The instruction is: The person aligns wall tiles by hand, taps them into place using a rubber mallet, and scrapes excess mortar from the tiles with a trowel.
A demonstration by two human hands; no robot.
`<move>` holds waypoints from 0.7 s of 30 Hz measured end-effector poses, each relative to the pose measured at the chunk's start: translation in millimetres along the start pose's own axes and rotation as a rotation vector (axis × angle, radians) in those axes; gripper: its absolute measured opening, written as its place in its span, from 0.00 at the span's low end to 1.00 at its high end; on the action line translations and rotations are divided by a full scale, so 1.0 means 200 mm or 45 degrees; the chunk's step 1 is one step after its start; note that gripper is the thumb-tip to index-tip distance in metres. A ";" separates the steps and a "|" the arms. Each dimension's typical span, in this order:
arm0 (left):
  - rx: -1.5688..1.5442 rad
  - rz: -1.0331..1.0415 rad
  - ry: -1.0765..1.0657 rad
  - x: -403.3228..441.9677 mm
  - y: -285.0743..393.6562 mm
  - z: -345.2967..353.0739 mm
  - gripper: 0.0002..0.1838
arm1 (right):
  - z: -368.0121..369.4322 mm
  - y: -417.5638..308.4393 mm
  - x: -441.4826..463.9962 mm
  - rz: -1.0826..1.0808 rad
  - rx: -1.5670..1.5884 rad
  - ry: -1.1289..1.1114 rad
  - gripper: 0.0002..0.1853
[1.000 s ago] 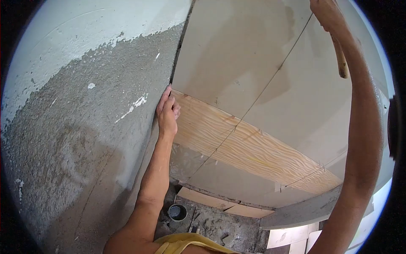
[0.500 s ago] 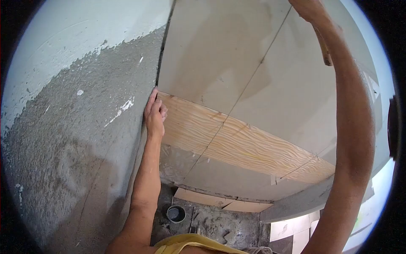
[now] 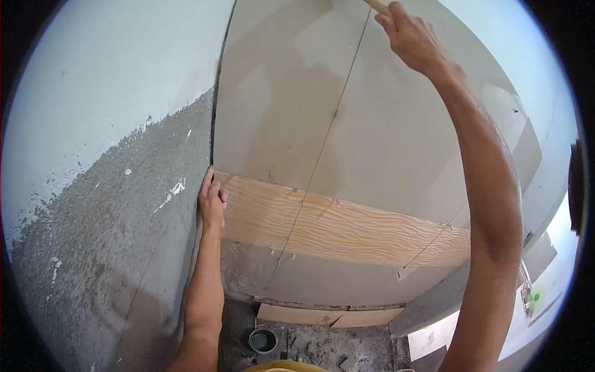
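R hand (image 3: 414,38), upper R of frame, has fingers clamped round wooden handle (image 3: 375,6) at top edge (prob. light, stiff), while L hand (image 3: 214,198), ctr-left, index out, others curled, is at corner of mid-frame wavy tile (image 3: 365,230), prob. rigid, brittle, best held by edges.

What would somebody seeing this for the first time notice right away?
Probably the wavy, wood-toned band running across the middle of the wall, between plain beige tiles above and a greyish strip below. Next, the right hand, high at the upper right, gripping a wooden handle, and the left hand at the band's left end, beside the rough grey wall.
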State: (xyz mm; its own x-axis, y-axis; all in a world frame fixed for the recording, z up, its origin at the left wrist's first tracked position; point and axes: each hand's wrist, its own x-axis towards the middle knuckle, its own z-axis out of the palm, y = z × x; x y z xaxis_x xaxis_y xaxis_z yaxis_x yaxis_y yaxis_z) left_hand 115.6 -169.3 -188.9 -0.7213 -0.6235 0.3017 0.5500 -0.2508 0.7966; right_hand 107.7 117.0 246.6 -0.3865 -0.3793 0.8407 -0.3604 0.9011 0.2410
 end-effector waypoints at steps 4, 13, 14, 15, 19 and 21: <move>-0.004 0.054 -0.001 -0.06 0.01 0.01 0.28 | -0.07 0.20 -0.10 -0.073 -0.002 0.092 0.19; 1.072 1.366 -0.082 -0.21 0.35 0.64 0.39 | -0.29 0.72 -0.43 0.159 0.054 0.318 0.25; 1.238 1.402 -0.164 -0.16 0.39 0.76 0.44 | -0.31 0.77 -0.48 0.160 0.059 0.332 0.25; 1.404 1.439 -0.244 -0.10 0.42 0.85 0.49 | -0.32 0.82 -0.54 0.163 -0.010 0.410 0.27; 1.640 1.595 -0.228 0.16 0.46 1.02 0.57 | -0.52 0.94 -0.75 0.381 -0.015 0.236 0.33; 1.568 1.672 -0.196 0.23 0.51 1.06 0.59 | -0.60 1.01 -0.87 0.437 -0.013 0.235 0.34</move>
State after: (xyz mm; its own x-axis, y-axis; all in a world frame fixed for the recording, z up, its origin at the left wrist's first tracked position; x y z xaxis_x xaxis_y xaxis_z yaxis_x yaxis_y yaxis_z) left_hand 49.5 -67.1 16.4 -0.1875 0.1432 0.9718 0.1904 0.9759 -0.1071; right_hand 204.3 390.1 207.5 -0.3235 -0.0117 0.9462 -0.2277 0.9715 -0.0658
